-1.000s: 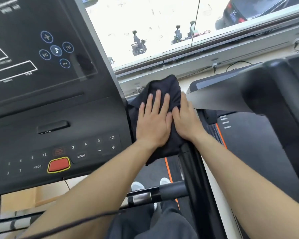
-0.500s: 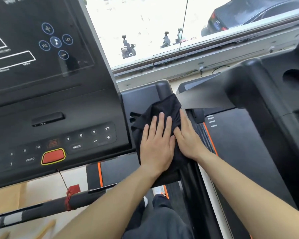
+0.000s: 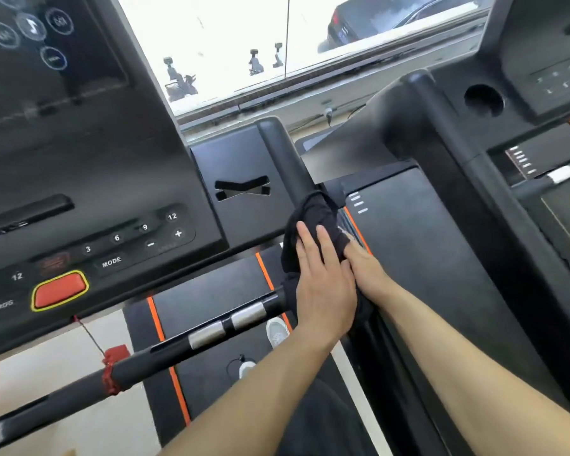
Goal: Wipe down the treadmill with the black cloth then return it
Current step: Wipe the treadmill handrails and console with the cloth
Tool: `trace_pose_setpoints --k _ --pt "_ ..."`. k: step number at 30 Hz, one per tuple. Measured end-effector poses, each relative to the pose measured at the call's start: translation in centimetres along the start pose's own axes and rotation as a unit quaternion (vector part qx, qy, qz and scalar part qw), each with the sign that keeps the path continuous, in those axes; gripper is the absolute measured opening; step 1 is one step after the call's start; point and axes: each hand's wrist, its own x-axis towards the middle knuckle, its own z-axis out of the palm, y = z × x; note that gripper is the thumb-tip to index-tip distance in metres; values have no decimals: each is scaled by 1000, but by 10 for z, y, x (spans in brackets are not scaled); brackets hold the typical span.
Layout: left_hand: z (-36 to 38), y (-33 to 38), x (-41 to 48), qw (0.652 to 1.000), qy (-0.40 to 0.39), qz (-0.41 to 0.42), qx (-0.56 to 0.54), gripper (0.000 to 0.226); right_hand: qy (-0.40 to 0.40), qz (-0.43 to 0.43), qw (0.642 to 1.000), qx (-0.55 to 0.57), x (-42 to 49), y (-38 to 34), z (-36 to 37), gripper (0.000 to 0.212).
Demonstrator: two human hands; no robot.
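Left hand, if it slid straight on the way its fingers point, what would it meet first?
The left hand lies flat on the black cloth, fingers pointing up the treadmill's side arm. It would probably push into the cloth's bunched top first, then ride along that arm; depth is unclear.

Ahead of you a wide window (image 3: pixel 231 34) fills the top of the view, washed out by hard daylight, with a thin vertical bar (image 3: pixel 287 34) dividing the glass. Through it you can see a dark car (image 3: pixel 392 18) parked at the upper right and a few scooters (image 3: pixel 178 80) standing on the pale ground. Below the glass runs a grey window frame (image 3: pixel 310 97), and a thin cable (image 3: pixel 356 110) trails along the ledge under it. To your right stands a neighbouring machine (image 3: pixel 474 225), black, with a round cup hole (image 3: pixel 483 99) in its console. Down at your lower left the floor (image 3: pixel 63 390) is pale beige
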Motion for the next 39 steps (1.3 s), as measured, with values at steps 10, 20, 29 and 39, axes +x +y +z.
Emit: trace_pose_setpoints --k 10,20,29,39 --pt "-31 -22 42 948 -229 -190 -116 50 -12 -111 991 -67 -26 9 17 58" --pt "-39 0 11 963 -131 -193 -136 39 -57 -25 996 60 35 3 4 33" --pt "-40 -14 30 941 -214 -204 -163 55 21 -55 992 -111 -23 9 10 50" --pt "-16 -22 26 959 -116 -211 -147 55 5 -40 996 -77 -10 16 3 46"
